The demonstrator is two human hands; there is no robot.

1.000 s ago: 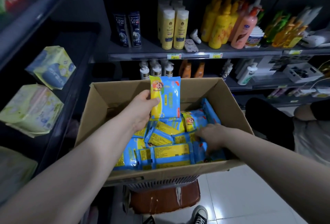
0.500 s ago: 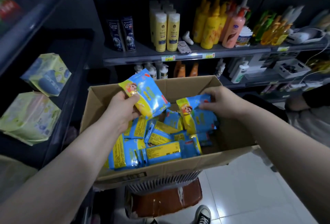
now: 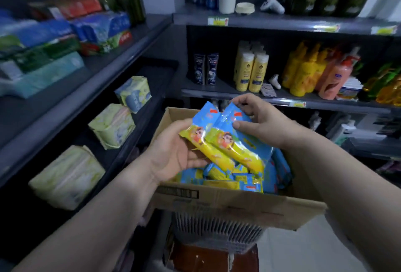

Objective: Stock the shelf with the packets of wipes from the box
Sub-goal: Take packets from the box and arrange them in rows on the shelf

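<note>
- The left shelving [image 3: 65, 117] runs its front edges diagonally from the lower left toward the centre; a narrow dark gap separates them from the left wall of the box [image 3: 238, 204].
- The rear shelf [image 3: 206, 93] presents its front edge just behind the box's far wall, with yellow bottles [image 3: 251, 72] standing on it.
- White floor [image 3: 303, 250] lies open to the lower right of the box.
- My left hand [image 3: 173, 152] supports two packets above the box, fingers curled under them.
- The left packet [image 3: 202, 139] and right packet [image 3: 235, 148] lie side by side, touching, tilted, yellow ends toward me.
- My right hand [image 3: 260, 119] pinches the right packet's blue upper end: thumb on its face, fingers hooked over the top edge.
- The box is open-topped and holds loose packets [image 3: 238, 179] in a jumble; it sits on a ribbed basket [image 3: 217, 228].
- Pale green packs [image 3: 111, 126] lie spaced apart in the left shelving's lower bay.
</note>
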